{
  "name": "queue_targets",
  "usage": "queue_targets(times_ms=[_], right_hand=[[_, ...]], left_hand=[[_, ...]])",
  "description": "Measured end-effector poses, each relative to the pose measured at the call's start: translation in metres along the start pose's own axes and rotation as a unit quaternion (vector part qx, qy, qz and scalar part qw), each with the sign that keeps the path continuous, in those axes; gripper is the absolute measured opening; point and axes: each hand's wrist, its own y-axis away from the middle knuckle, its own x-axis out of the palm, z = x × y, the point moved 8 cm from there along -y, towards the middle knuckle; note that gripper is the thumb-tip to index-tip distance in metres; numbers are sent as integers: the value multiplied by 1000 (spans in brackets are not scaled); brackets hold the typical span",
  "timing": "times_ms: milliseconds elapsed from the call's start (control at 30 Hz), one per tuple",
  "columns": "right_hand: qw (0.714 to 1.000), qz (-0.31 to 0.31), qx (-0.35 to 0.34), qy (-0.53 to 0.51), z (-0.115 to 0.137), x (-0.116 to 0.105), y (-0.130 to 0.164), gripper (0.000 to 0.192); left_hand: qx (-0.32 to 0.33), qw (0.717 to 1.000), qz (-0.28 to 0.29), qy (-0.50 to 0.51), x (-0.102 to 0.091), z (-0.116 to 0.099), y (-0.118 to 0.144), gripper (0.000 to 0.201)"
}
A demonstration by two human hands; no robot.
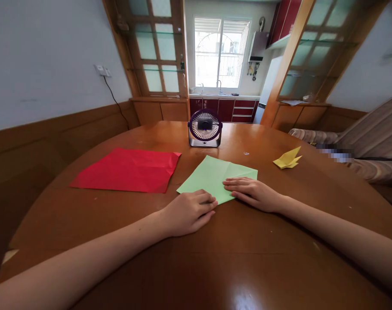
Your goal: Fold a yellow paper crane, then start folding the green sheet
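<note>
A light green sheet of paper (211, 174) lies on the table in front of me, with a crease across its upper right part. My left hand (192, 212) is at its near edge, fingers bent and thumb close beneath them, pinching the paper's near corner. Flat on the right part of the sheet rests my right hand (255, 193), its fingers stretched out and pointing left. Some of the paper's near right edge is hidden under that hand.
To the left lies a red sheet of paper (128, 170) with a creased right corner. A small purple fan (205, 125) stands behind the green sheet. At the right sits a folded yellow paper figure (288, 159). The wooden table (196, 271) has a rounded edge.
</note>
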Motion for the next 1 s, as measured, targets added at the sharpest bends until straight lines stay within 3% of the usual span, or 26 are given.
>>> queue_targets(times_ms=[333,667,1000], right_hand=[[1000,-8,1,-12,1,-2,-1,35],[1000,-4,-2,-19,1,-1,-1,36],[1000,-5,-11,-17,1,-1,0,35]], left_hand=[[-10,1000,8,15,0,1,0,28],[-90,994,28,54,0,14,1,27],[-85,993,53,63,0,13,3,29]])
